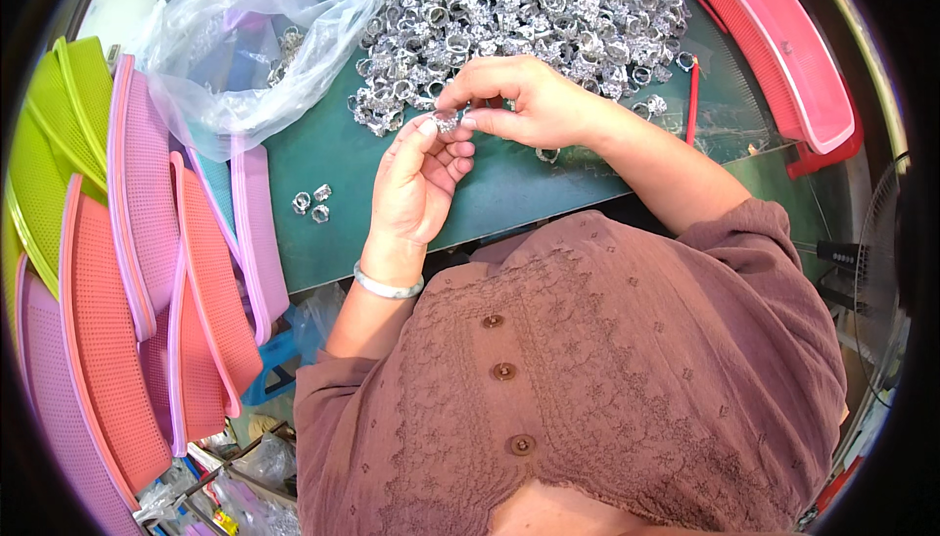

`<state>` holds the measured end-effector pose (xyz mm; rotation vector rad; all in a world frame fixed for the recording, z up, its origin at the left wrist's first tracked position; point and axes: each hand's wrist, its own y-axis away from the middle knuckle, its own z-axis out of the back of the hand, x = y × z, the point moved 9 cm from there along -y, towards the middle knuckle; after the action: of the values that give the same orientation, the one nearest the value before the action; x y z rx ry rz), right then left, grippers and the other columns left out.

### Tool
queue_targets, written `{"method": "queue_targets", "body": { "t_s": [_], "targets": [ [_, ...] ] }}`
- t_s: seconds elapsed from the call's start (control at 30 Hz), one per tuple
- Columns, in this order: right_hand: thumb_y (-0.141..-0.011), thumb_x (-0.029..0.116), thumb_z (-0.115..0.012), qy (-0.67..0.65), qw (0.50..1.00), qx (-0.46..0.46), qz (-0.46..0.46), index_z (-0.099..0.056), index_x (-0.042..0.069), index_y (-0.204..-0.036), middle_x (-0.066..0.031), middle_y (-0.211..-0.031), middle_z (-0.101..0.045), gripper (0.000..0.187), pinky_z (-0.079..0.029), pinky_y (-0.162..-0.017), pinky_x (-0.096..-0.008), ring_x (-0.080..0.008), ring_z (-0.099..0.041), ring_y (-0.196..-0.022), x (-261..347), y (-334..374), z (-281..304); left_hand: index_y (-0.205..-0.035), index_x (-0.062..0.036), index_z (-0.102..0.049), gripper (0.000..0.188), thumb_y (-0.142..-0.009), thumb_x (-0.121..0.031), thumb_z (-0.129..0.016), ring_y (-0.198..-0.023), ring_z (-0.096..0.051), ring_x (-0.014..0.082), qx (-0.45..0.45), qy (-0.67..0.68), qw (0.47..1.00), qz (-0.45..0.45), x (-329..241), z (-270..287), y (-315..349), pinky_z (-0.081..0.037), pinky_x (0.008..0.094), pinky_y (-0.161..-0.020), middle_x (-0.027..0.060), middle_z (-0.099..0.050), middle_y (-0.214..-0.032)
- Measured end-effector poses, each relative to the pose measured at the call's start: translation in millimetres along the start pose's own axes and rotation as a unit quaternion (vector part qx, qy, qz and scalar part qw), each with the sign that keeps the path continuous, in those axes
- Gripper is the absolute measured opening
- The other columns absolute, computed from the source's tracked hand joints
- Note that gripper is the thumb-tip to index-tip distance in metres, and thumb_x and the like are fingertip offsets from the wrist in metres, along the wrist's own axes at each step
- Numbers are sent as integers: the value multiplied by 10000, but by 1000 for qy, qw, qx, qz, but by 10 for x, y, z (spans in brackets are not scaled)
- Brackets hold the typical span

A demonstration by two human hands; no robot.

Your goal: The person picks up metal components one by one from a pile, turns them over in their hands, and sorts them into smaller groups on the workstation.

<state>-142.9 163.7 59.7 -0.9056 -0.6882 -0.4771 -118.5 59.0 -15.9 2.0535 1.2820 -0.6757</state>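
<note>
left hand (416,181) and right hand (529,102) nearly closed, thumbs and fingertips pinching one silver-coloured ring (446,125) between them, above the green bench (338,237) by the near edge of a ring heap (534,22). three loose rings (321,192) lie left of the left hand; a clear plastic bag (211,86) adjoins the heap.

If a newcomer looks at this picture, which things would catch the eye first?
Probably the big heap of silvery rings on the far part of the green table. Next, the green, purple and orange baskets crowding the left side. Centrally, the left hand and right hand hold one ring.
</note>
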Motion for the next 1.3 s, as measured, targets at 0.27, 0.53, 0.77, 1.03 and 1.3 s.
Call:
{"method": "queue_targets", "body": {
  "t_s": [0.27, 0.53, 0.77, 1.03, 1.3],
  "targets": [
    [-790, 52, -599, -83, 994, 13, -62, -617, 0, -917, -78, -848, -603, 139, -462, -712, -273, -169, -586, -792, -140, 75, -20, -1018, -27, -522, 189, -905, -174, -485, -734, -596, 157, -19, -34, 999, -5, 53, 17, 10, -493, 262, -648, 87, -607, -855],
    [-798, 86, -603, -96, 993, 9, -74, -618, 12, -918, -72, -827, -602, 141, -460, -704, -266, -153, -582, -778, -196, 101, -19, -1061, -30, -494, 193, -872, -61, -522, -747, -602, 150, -27, -106, 989, -100, -102, -82, 43, -502, 264, -654, 77, -588, -917],
    [-819, 34, -561, -103, 990, 12, -99, -612, -5, -903, -63, -850, -590, 105, -444, -717, -256, -139, -557, -799, -167, 121, -9, -1039, -25, -498, 176, -868, -56, -530, -751, -604, 146, -22, -123, 986, -107, -108, -97, 38, -498, 255, -657, 77, -594, -906],
    [-830, 42, -553, -123, 986, 20, -107, -610, -5, -928, -61, -867, -589, 123, -444, -732, -254, -132, -559, -818, -181, 121, -35, -1003, -23, -509, 147, -865, -63, -541, -747, -607, 148, -28, -114, 988, -105, -108, -92, 46, -496, 251, -656, 90, -606, -892],
    [-824, 123, -597, -115, 988, 10, -101, -621, 19, -963, -62, -865, -629, 175, -462, -719, -257, -122, -581, -797, -225, 134, -29, -989, -21, -508, 138, -864, -66, -546, -746, -610, 156, -33, -111, 989, -97, -87, -80, 50, -499, 254, -655, 105, -607, -892]
  ]
}}
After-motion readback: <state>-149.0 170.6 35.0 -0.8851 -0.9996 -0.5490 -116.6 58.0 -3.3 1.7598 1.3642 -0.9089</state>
